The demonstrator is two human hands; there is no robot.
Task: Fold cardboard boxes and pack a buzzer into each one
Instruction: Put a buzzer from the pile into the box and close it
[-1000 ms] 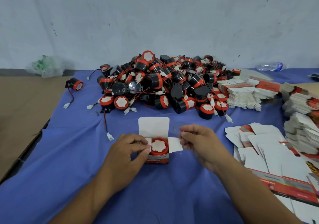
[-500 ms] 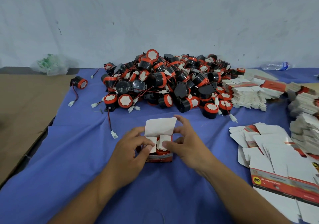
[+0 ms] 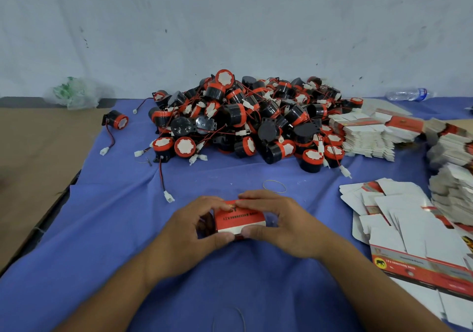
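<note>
A small red and white cardboard box (image 3: 239, 220) sits on the blue cloth (image 3: 107, 229) in front of me, its top closed. My left hand (image 3: 189, 232) grips its left side, fingers curled over the far edge and thumb on the near edge. My right hand (image 3: 281, 221) grips its right side the same way. The buzzer inside is hidden. A big pile of black and red buzzers (image 3: 250, 119) with red wires lies behind. Flat unfolded boxes (image 3: 409, 219) lie to the right.
Stacks of flat boxes (image 3: 368, 137) stand at the back right and along the right edge. One loose buzzer (image 3: 116, 120) lies at the left. A rubber band (image 3: 274, 186) lies beyond my hands. A plastic bottle (image 3: 407, 94) and a crumpled bag (image 3: 74, 93) lie by the wall.
The box's white lid stood open over the buzzer; the side flaps were folded in and the lid has come down. Both hands now clasp the closed box.
</note>
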